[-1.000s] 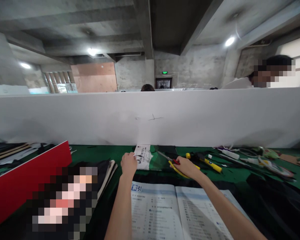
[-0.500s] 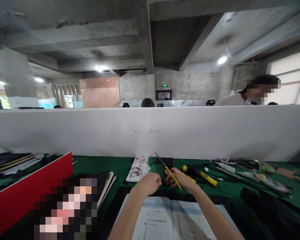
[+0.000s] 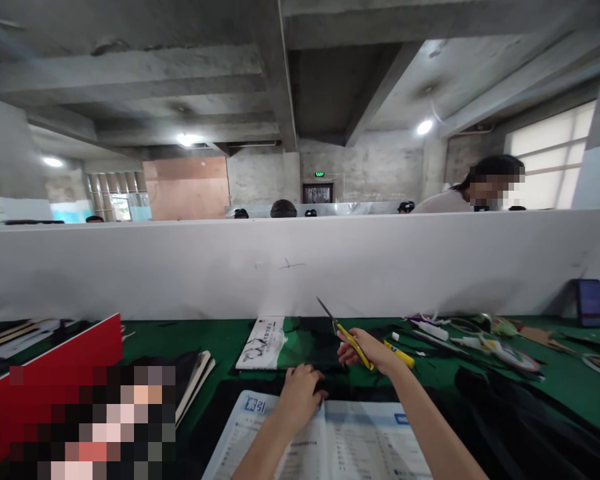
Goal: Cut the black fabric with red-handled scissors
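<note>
My right hand [image 3: 364, 351] is closed on a pair of scissors [image 3: 351, 341] with yellow handles, blades pointing up and to the left. My left hand [image 3: 304, 390] lies on the top edge of an open printed book [image 3: 353, 437], fingers stretched out over the black cloth [image 3: 230, 393] beneath it. The fingertips are partly hidden. Beyond the hands is a booklet [image 3: 263, 347] with a white, green and black cover. Beside the right hand lies a yellow tube-shaped thing [image 3: 403, 356], partly behind the wrist.
A white partition [image 3: 180, 267] runs behind the green tabletop [image 3: 180, 333]. To the left stands a red board [image 3: 75, 373]. Black fabric [image 3: 520, 413] lies at right, below assorted small supplies. A phone [image 3: 589, 303] leans on the partition. Beyond it, a person [image 3: 445, 200] bends forward.
My left hand has opened from a curled pose and come down onto the book. The scissors stay in my right hand. The view has turned slightly right, bringing the phone into sight.
</note>
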Tool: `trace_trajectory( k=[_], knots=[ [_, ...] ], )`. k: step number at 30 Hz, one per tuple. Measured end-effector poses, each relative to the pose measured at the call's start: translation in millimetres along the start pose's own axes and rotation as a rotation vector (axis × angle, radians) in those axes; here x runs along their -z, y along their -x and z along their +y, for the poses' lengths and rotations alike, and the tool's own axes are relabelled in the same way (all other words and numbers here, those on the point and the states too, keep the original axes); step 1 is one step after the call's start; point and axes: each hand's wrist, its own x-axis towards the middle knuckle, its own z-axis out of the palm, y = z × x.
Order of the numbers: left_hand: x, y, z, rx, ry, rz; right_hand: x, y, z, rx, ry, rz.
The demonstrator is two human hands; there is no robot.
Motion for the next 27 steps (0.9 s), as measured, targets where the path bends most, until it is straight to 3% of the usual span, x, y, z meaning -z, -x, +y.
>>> trace_trajectory(
  k=[7, 14, 27],
  knots=[
    [-3.8, -20.0, -0.8, -0.066, 0.064, -0.071, 3.8, 0.0, 1.8, -0.022, 0.011, -0.003],
    [3.9, -16.7, -33.5, -0.070, 0.069, -0.094, 6.6, 4.2, -1.7, -0.022, 0.008, -0.012],
    [67.9, 43.0, -124.0, 0.042, -0.012, -0.096, 10.8, 8.4, 2.6, -0.010, 0.058, -0.012]
  ],
)
